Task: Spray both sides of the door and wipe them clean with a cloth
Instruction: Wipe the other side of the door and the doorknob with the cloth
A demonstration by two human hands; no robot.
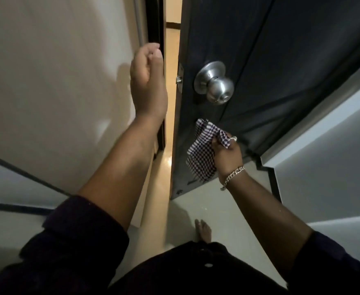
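Observation:
A dark door stands slightly ajar, with a round silver knob near its free edge. My right hand grips a purple-and-white checked cloth and holds it against the door's inner face, below the knob. My left hand is raised in front of the gap between door and frame, its fingers loosely curled and holding nothing. No spray bottle is in view.
A pale wall and a dark door frame lie to the left. A lit floor shows through the gap. A white wall stands to the right. My bare foot is on the grey floor below the door.

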